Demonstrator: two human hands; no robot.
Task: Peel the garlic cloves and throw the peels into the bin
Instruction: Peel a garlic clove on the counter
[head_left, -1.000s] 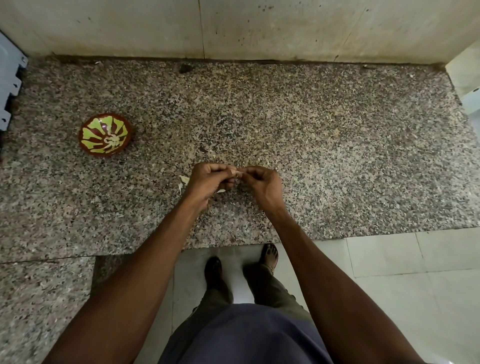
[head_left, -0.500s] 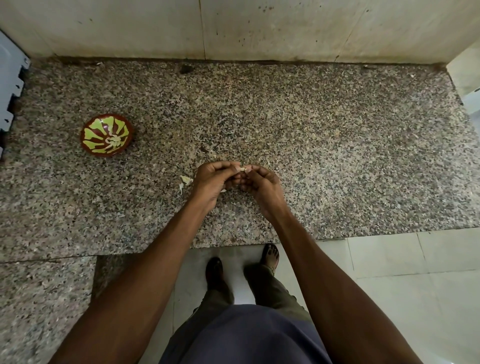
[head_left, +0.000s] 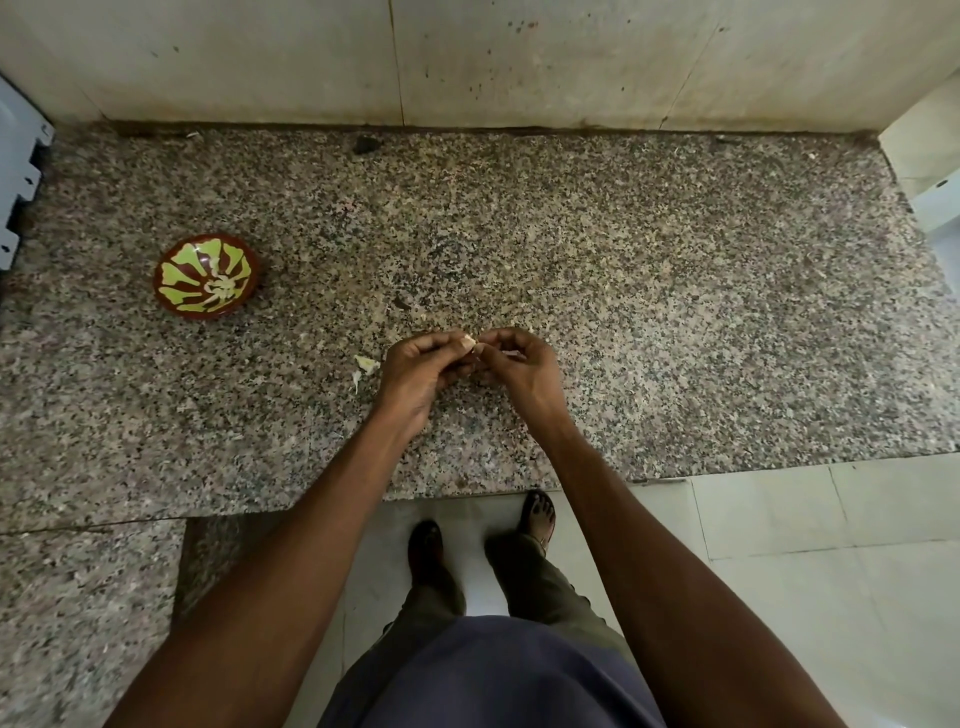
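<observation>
Person: stands close to the counter, both bare arms stretched forward over its near edge; dark trousers and two feet show below on the pale tiled floor.
Left hand: is above the counter, near its front edge, back of the hand turned up, fingers curled inward. Its grip pinches a garlic clove at the fingertips; only a small pale tip of the clove shows between the two hands.
Right hand: is just beside the left one, fingertips meeting it at the clove. Its fingers are curled too and the grip pinches the same clove from the right side. I cannot tell how much skin is on the clove.
Peels: a few small whitish scraps lie on the counter just to the left of the left hand, apart from it.
Counter: speckled grey and brown stone, wide, it runs back to a pale wall.
Bowl: small, round, brown with a green leaf pattern; it stands on the counter well apart from the hands, further back and to the left. Something pale lies in its middle, too small to name.
Bin: not visible in this view.
</observation>
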